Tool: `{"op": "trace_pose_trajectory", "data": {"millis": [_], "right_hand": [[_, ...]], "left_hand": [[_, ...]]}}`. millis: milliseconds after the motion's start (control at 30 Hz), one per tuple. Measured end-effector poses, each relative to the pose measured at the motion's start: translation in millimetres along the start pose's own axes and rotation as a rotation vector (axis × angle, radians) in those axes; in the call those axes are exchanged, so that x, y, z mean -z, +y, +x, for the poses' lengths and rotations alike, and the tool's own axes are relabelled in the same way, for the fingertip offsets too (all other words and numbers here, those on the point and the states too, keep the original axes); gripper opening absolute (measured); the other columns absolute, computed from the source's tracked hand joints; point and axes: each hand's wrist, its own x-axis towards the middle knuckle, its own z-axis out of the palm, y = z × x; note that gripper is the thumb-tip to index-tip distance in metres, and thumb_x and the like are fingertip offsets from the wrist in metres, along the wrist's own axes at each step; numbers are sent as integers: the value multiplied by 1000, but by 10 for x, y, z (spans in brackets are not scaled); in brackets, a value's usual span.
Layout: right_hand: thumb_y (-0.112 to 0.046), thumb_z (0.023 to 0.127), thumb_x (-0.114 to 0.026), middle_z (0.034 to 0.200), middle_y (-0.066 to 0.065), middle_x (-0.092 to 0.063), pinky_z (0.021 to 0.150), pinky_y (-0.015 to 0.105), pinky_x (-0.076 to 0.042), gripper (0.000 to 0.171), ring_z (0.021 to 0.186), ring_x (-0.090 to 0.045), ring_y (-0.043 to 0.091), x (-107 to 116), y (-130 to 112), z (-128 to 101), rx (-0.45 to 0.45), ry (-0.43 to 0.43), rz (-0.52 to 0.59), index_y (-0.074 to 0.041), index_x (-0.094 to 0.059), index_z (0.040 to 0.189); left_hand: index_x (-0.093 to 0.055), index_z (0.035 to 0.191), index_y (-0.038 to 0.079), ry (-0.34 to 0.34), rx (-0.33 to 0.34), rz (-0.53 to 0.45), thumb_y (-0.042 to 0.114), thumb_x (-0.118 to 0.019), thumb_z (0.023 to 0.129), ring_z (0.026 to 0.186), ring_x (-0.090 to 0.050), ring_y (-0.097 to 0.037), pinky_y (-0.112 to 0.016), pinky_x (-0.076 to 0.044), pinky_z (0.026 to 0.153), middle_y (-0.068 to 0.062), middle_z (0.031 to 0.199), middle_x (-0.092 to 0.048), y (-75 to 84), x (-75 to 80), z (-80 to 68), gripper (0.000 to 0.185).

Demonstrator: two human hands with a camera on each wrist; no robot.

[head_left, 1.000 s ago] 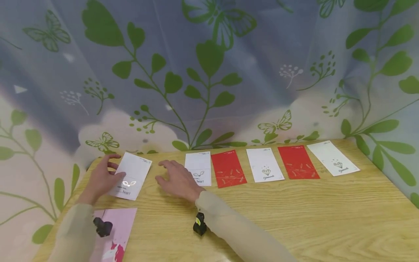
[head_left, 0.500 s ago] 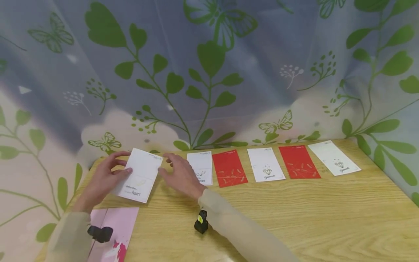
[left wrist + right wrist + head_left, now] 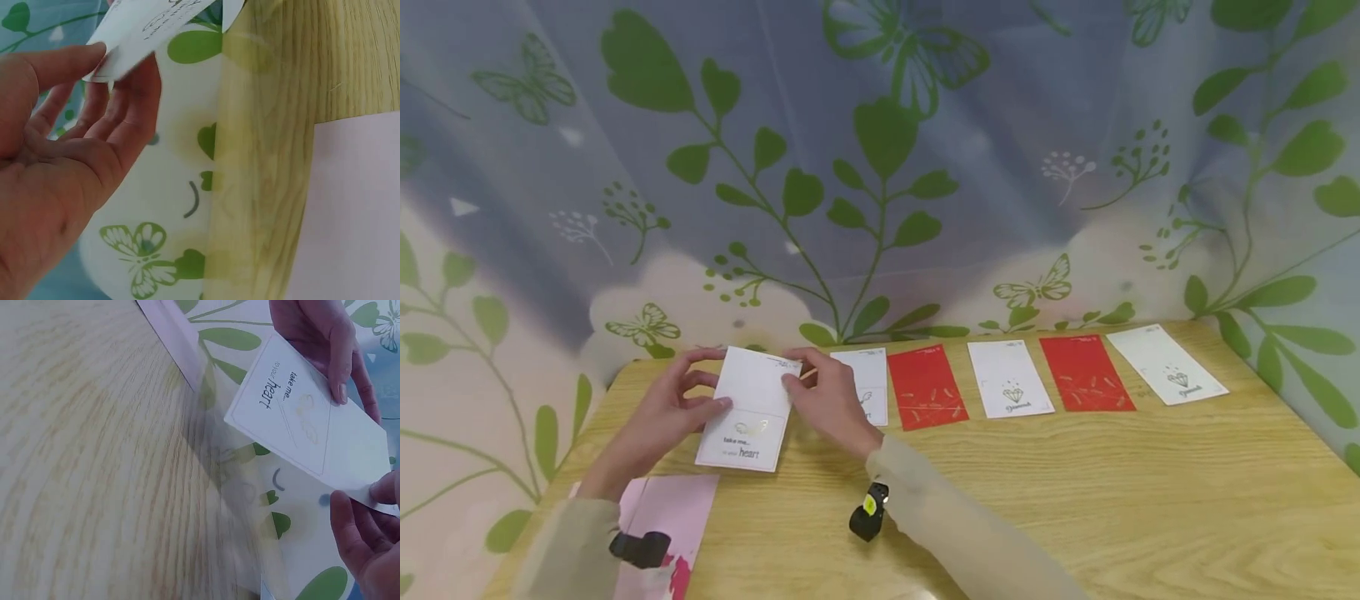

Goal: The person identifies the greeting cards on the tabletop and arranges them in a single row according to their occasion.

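Both hands hold one white card (image 3: 748, 400) printed with small wings and the words "take me... to your heart", tilted up off the table. My left hand (image 3: 662, 412) pinches its left edge, thumb on the printed face and fingers behind, as the left wrist view also shows on the hand (image 3: 81, 119). At the upper right corner my right hand (image 3: 831, 400) pinches the card between thumb and fingers; in the right wrist view that hand (image 3: 372, 531) is partly cut off by the frame. A matching white card (image 3: 868, 392) lies partly hidden behind the right hand.
Right of it, a row along the table's back edge holds a red card (image 3: 927, 387), a white diamond card (image 3: 1011, 379), another red card (image 3: 1086, 373) and another white card (image 3: 1168, 364). A pink card (image 3: 681, 508) lies under the left forearm. A patterned curtain (image 3: 880, 233) hangs behind the table (image 3: 1075, 500).
The left hand has lifted the white card and carried it rightward. My right hand, apart from that card before, now grips its upper right corner.
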Motion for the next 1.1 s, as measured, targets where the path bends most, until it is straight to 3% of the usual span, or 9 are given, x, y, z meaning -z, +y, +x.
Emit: {"op": "trace_pose_trajectory", "data": {"millis": [133, 300, 400, 567, 833, 1100], "right_hand": [[-7, 97, -67, 90, 9, -61, 57, 24, -55, 28, 71, -66, 18, 70, -12, -59, -14, -22, 51, -11, -71, 125], [-3, 96, -67, 88, 8, -54, 63, 46, -62, 29, 69, -67, 28, 153, -60, -155, -44, -79, 140, -13, -71, 123], [-3, 96, -68, 88, 6, -54, 64, 52, -61, 29, 70, -67, 30, 183, -85, -195, -46, -106, 146, -14, -71, 123], [-3, 95, -69, 89, 7, -55, 64, 51, -61, 28, 78, -68, 39, 215, -104, -249, -56, -130, 118, -13, -72, 120], [-3, 95, -68, 90, 6, -55, 62, 47, -62, 24, 70, -62, 14, 252, -84, -354, -88, -192, 66, -15, -71, 116], [-2, 95, -67, 88, 5, -53, 52, 36, -59, 21, 60, -58, 11, 232, -5, -476, -123, -314, 19, -14, -68, 113]], "left_hand": [[-38, 150, 17, -28, -2, 12, 13, -68, 99, 102, -69, -14, -37, -63, 79, -23, 133, -52, 29, 12, -25, 59], [-42, 148, 17, -47, -19, 20, 14, -67, 99, 106, -68, -12, -39, -63, 79, -24, 134, -55, 65, 23, -62, 56], [-42, 150, 19, -70, -33, 26, 12, -67, 99, 103, -71, -16, -40, -64, 77, -25, 133, -56, 92, 9, -69, 58], [-48, 144, 11, -88, -34, 34, 10, -69, 97, 99, -73, -19, -38, -63, 72, -26, 135, -54, 149, -38, -92, 51], [-50, 133, 4, -127, -5, 7, 4, -68, 96, 95, -73, -19, -39, -64, 69, -29, 129, -54, 126, -118, -133, 41], [-53, 122, 0, -225, 70, -3, 6, -72, 94, 96, -72, -24, -41, -64, 75, -25, 123, -58, -23, -168, -171, 34]]}}
